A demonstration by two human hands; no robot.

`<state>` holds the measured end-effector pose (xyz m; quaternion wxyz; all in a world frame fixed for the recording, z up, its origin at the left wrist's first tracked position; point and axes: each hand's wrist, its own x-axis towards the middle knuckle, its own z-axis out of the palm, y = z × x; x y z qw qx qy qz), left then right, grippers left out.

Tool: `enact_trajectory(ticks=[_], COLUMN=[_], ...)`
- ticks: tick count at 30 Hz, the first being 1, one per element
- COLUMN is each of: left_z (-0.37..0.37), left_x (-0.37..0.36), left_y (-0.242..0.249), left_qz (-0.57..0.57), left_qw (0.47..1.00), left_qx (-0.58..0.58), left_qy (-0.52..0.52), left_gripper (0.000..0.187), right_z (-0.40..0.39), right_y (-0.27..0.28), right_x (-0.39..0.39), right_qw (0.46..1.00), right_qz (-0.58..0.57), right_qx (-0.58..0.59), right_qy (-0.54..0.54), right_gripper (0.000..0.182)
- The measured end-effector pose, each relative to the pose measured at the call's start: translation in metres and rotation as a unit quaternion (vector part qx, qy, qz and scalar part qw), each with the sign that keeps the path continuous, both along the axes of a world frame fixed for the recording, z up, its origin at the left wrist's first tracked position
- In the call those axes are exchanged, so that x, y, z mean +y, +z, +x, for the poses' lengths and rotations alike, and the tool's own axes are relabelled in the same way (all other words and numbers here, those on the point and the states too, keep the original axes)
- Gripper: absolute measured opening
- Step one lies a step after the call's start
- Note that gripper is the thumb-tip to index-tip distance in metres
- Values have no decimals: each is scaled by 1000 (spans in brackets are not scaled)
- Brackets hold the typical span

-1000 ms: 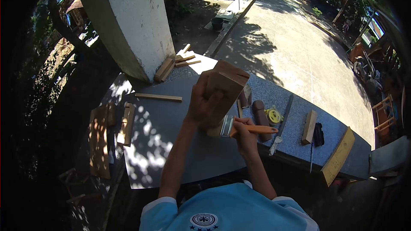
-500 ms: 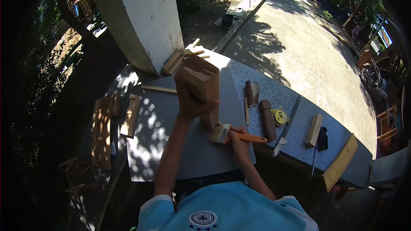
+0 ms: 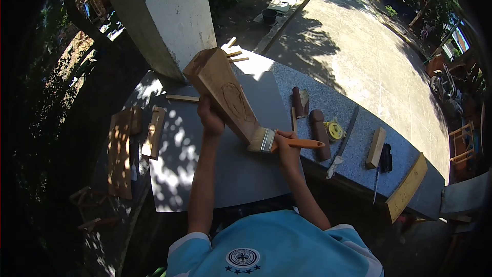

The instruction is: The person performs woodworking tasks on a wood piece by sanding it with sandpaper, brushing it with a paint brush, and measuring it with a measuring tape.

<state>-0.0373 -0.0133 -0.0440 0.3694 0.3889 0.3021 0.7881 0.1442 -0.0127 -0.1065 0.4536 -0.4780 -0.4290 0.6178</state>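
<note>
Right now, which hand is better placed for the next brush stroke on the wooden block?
Probably the right hand: it grips the orange-handled brush, with the bristles at the near end of the wooden block. The left hand is occupied holding the block up.

Two hands, one brush, one carved block. Near the table's right end, one yellow board; farther left, one yellow roll. At the far edge, at least three sticks.

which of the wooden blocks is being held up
The brown block with looping outlines on its face: the left hand grips it, while the other blocks lie untouched.
</note>
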Motion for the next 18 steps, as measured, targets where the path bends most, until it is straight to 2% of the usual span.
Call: enact_trajectory(ticks=[2, 3, 6, 9, 12, 13, 16, 17, 18], left_z=[-17, -24, -15, 16, 21, 19, -15, -27, -37], left_x=[2, 5, -1, -11, -23, -29, -65, -84, -100], left_y=[-6, -18, -6, -51, -69, -69, -39, -31, -24], left_qz=[-9, 39, 43, -7, -35, -48, -140, -190, -220], left_qw=[1000, 998, 984, 984, 989, 990, 985, 977, 969], left_qx=[-1, 47, 157, 177, 145, 128, 87, 89, 112], left_qy=[15, -3, -67, -2, -2, -13, -47, -42, 11], left_gripper=[71, 77, 83, 87, 87, 86, 82, 80, 78], right_z=[9, 10, -2, -19, -10, -2, 30, 33, 28], right_y=[4, 19, 91, 124, 86, 62, 16, 24, 35], right_x=[6, 4, 16, 20, 24, 23, 52, 68, 93], right_qw=[1000, 999, 957, 891, 919, 944, 979, 973, 963], right_qz=[15, 20, 140, 170, 118, 84, 142, 199, 254], right_qx=[20, 31, 245, 413, 362, 298, 17, -12, -39], right_qy=[17, 23, 66, 83, 106, 114, 146, 114, 81], right_gripper=[13, 13, 12, 12, 13, 12, 10, 11, 11])
